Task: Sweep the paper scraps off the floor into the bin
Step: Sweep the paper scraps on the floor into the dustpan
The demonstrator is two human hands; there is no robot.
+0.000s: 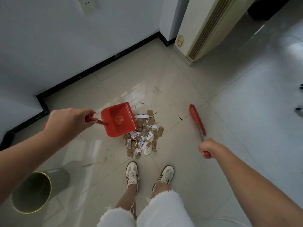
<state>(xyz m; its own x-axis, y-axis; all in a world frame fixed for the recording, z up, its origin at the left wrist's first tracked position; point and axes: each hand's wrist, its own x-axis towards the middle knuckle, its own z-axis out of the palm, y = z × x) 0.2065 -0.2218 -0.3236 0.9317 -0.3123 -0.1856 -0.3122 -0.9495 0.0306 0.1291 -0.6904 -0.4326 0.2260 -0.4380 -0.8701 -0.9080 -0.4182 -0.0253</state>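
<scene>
left hand (pixel 68 122): only the back shows and the fingers are mostly hidden, but they are curled round the red handle of the dustpan (pixel 118 120); a red stub of that handle shows past the wrist on the near side. right hand (pixel 209 147): closed in a fist round the shaft of the broom (pixel 197 119), knuckles up, fingertips out of sight, with a red grip end showing just below the fist. the broom head is seen edge-on, a narrow red strip, so its bristles are hard to make out; a pale metallic length of shaft joins it to the hand. the head sits right of the paper scraps (pixel 144 138), apart from them. the scraps lie in one loose heap on the floor (pixel 180 89), just ahead of the trainers (pixel 132 172): torn brown card and white paper, some with dark marks too small to read. the dustpan is smooth red plastic, scoop-shaped, with a round sticker inside; its open edge meets the left side of the heap. whether it rests flat on the floor cannot be told. the bin (pixel 59 177) is at lower left, well apart from the heap: a grey cylinder with a brassy rim, partly covered by the left forearm, its inside too dark to judge. the floor is glossy pale tile with thin joints and scuff marks. a black skirting board (pixel 105 61) runs below white walls. the wall socket (pixel 88 5) and the cream, slatted air conditioner (pixel 205 30) are cut off at the top. white frayed trousers (pixel 160 208) are cut off at the bottom edge.
</scene>
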